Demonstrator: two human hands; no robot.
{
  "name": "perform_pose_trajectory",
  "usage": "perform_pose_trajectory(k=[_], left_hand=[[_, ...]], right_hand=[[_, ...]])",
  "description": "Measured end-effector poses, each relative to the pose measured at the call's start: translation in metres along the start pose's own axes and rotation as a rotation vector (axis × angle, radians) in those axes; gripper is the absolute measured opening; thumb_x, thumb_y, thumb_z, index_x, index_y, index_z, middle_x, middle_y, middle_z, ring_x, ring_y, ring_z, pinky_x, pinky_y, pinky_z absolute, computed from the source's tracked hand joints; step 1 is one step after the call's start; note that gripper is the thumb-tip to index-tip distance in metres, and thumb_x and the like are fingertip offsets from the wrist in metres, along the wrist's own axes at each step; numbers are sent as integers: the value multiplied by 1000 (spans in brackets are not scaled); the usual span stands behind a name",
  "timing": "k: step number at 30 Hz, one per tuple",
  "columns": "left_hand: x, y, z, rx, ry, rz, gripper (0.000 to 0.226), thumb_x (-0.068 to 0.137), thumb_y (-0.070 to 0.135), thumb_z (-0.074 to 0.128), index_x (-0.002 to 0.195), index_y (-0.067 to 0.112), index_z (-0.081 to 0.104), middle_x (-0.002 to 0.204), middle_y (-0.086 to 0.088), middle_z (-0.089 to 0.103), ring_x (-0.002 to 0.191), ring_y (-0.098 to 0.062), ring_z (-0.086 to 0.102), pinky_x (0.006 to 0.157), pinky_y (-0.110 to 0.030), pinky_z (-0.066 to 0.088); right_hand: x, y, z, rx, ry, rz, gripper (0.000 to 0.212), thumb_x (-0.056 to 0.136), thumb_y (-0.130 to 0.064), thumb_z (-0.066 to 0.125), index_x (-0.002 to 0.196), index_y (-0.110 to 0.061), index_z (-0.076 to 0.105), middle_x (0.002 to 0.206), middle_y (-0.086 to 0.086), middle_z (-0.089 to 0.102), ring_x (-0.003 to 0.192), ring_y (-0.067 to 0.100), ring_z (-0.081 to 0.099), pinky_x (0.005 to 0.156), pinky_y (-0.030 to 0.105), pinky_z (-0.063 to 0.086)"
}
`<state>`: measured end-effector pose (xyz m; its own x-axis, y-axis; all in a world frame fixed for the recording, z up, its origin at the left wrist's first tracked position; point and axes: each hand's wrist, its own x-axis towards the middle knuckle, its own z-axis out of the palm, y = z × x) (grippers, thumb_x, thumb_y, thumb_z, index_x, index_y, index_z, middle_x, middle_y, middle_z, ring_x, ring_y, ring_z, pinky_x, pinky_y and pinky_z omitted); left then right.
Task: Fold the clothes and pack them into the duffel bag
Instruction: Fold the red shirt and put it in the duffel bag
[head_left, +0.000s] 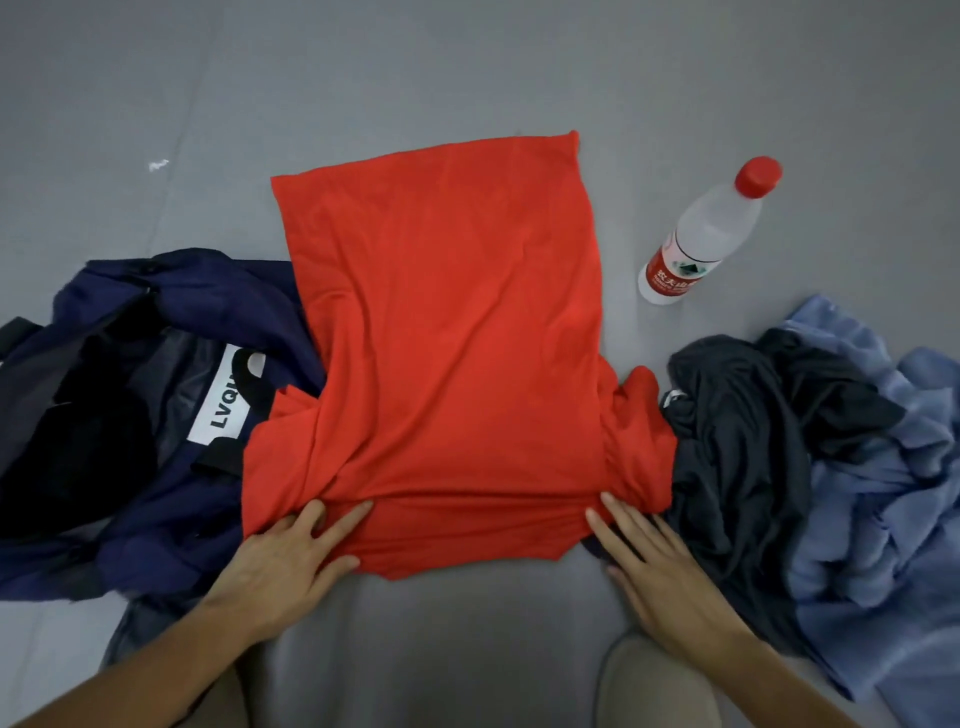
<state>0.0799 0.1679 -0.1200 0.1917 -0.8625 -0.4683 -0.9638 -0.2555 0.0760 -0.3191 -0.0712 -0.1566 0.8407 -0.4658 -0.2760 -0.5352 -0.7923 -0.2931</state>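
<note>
A red T-shirt (447, 332) lies flat on the grey floor, its hem far from me and its sleeves near me. My left hand (291, 561) rests flat with straight fingers on its near left corner. My right hand (649, 566) lies flat at the near right edge, fingertips touching the red cloth. A navy duffel bag (135, 395) sits open at the left, with a white label inside; the shirt's left sleeve overlaps its edge. A dark grey garment (748, 457) and a light blue garment (883, 499) lie crumpled in a heap at the right.
A plastic water bottle (701, 239) with a red cap and red label stands on the floor beyond the clothes heap, right of the shirt. My knee (654, 686) shows at the bottom. A small white scrap (158, 165) lies far left on the grey floor (467, 67).
</note>
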Motion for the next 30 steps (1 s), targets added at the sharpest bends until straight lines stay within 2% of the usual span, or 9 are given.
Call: perform_pose_trajectory(k=[4, 6, 10, 13, 18, 20, 22, 27, 30], left_hand=[[-2, 0, 3, -34, -12, 2, 71, 92, 69, 29, 157, 47, 9, 103, 6, 46, 71, -16, 62, 44, -25, 29], [-2, 1, 2, -22, -23, -3, 75, 90, 76, 25, 157, 47, 7, 104, 5, 47, 74, -17, 63, 45, -25, 33], [3, 30, -17, -86, 15, -38, 83, 86, 85, 26, 157, 47, 9, 105, 9, 49, 81, -18, 64, 60, -33, 54], [33, 91, -47, -184, 144, -37, 82, 89, 77, 32, 159, 39, 13, 106, 9, 49, 85, -19, 64, 66, -34, 55], [111, 217, -88, -393, 316, 54, 75, 97, 60, 42, 159, 41, 4, 111, 2, 49, 94, -24, 60, 77, -37, 50], [137, 259, -96, -480, 320, 103, 77, 98, 52, 50, 159, 41, 3, 110, 3, 47, 93, -23, 59, 77, -35, 48], [157, 287, -97, -530, 282, 120, 85, 95, 52, 57, 158, 41, 1, 111, 3, 47, 95, -21, 57, 79, -34, 51], [181, 309, -82, -540, 173, -40, 117, 80, 60, 71, 151, 49, -22, 114, 3, 43, 102, -20, 51, 88, -38, 52], [183, 312, -82, -525, 179, -77, 114, 84, 49, 71, 151, 48, -21, 114, 2, 44, 100, -20, 50, 87, -38, 51]], right_hand=[[1, 3, -16, 187, -67, -16, 55, 104, -44, 31, 158, -38, 20, 166, -12, 17, 152, 2, 12, 123, 33, 16], [3, 2, -37, 410, -36, 64, 48, 100, -50, 39, 148, -46, 37, 155, -21, 37, 144, -9, 26, 120, 29, 29], [18, 8, -86, 636, 329, 240, 30, 96, -26, 64, 122, -40, 69, 117, -28, 67, 109, -12, 61, 96, 26, 52], [36, 22, -113, 512, 452, 222, 38, 100, -28, 57, 138, -32, 60, 133, -18, 62, 123, -4, 56, 103, 21, 47], [88, 53, -118, 212, 239, 56, 54, 106, -29, 43, 157, -32, 27, 160, 1, 35, 145, 20, 36, 112, 35, 40], [106, 67, -109, 215, 95, 103, 58, 107, -31, 39, 159, -37, 15, 163, 3, 28, 141, 28, 41, 107, 40, 45], [122, 77, -102, 248, 3, 120, 60, 106, -30, 38, 159, -39, 12, 153, 5, 39, 123, 32, 51, 100, 42, 47], [145, 86, -100, 254, -94, 178, 53, 100, -31, 43, 152, -40, 31, 116, 3, 52, 98, 21, 51, 84, 36, 48], [145, 85, -102, 321, -41, 240, 28, 98, -26, 47, 123, -29, 60, 95, -1, 63, 93, 24, 58, 79, 39, 51]])
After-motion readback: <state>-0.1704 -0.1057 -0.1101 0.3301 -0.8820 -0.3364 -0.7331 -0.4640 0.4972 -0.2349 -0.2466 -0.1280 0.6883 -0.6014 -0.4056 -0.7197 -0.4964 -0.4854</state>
